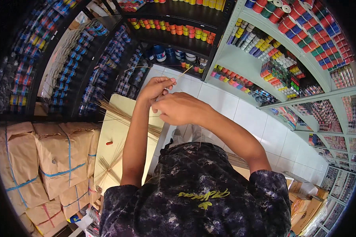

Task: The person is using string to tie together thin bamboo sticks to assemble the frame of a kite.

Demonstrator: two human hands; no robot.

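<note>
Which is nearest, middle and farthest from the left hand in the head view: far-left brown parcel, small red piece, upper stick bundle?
1. Upper stick bundle, lower left of left hand.
2. Small red piece, further lower left.
3. Far-left brown parcel, at left rim.

On the dark mottled shirt [194,215], nearer the body than the right hand [182,108], large yellow script lettering [209,194] could be read, standing upside down in the view, with a small yellow emblem [205,205] beside it. Beyond the left hand [158,89], a blue jar [159,50] bore a pale label whose print was too small to make out. Any print on the thread spools [296,25], far to the right of the right hand, was likewise too small to read.
</note>
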